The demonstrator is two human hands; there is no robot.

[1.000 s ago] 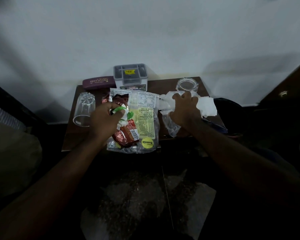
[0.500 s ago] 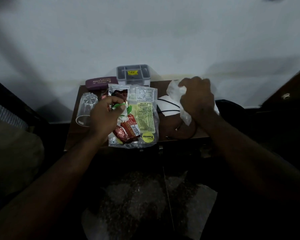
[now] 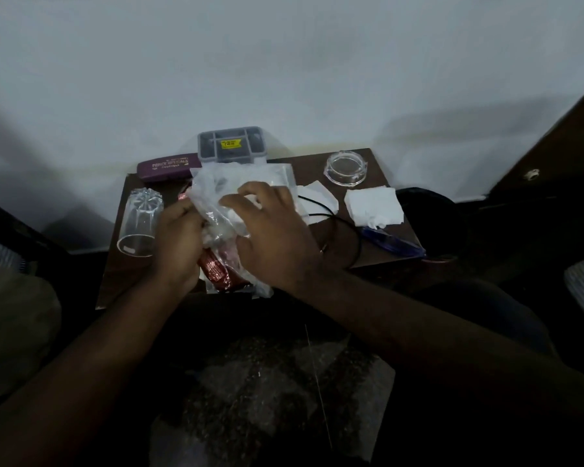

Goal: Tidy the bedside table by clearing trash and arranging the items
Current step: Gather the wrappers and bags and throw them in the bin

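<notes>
The left hand [image 3: 179, 244] and the right hand [image 3: 273, 244] both have a closed grip on the crumpled clear wrappers [image 3: 216, 190], just in front of the grey box [image 3: 231, 144] on the tabletop [image 3: 304, 165]. A white tissue [image 3: 373, 205] lies right of that box.

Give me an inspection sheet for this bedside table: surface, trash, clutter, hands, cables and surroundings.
Surface: dark brown bedside table, crowded.
Job's things: clear plastic bag bunched over a red wrapper; a white tissue lies loose at the right.
Clutter: glass at the left; purple spectacle case and grey compartment box at the back; clear round lid; blue pen.
Hands: left hand and right hand both grip the bag.
Cables: black cable runs beside the right hand.
Surroundings: white wall behind; speckled floor below.
</notes>
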